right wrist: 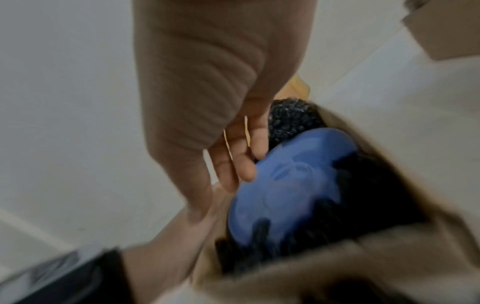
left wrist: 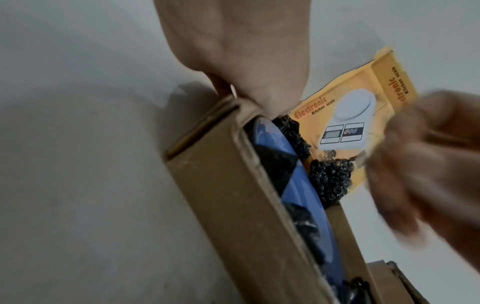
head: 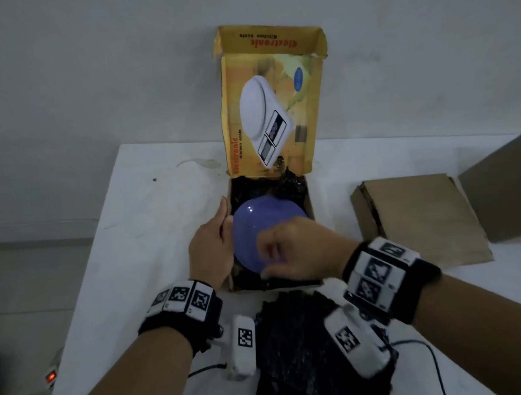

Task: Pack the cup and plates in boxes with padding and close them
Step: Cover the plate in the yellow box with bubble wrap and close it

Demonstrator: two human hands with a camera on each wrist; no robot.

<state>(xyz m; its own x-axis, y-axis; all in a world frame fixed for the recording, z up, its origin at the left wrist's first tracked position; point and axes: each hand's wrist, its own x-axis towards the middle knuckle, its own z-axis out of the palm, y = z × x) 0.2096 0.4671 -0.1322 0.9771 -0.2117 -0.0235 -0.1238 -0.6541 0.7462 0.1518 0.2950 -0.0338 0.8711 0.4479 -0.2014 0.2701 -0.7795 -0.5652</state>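
Note:
A blue plate (head: pixel 254 224) lies in the open yellow kitchen-scale box (head: pixel 311 207) on black padding (head: pixel 253 187). The box's lid (head: pixel 273 113) stands upright at the back. My left hand (head: pixel 213 244) rests flat against the box's left wall, fingers straight, the thumb at the plate's rim. My right hand (head: pixel 291 249) hovers over the plate's near half with loosely bent fingers and holds nothing. In the left wrist view the plate (left wrist: pixel 293 183) shows edge-on behind the box wall (left wrist: pixel 233 205). The right wrist view is blurred; its fingers (right wrist: pixel 241 160) are at the plate's (right wrist: pixel 293 181) rim.
A loose sheet of black padding (head: pixel 295 345) lies on the white table (head: pixel 150 232) just in front of the box. A flat brown cardboard box (head: pixel 418 217) and a second brown box (head: pixel 503 189) sit to the right. The table's left edge is close; a power strip (head: pixel 50 378) is on the floor.

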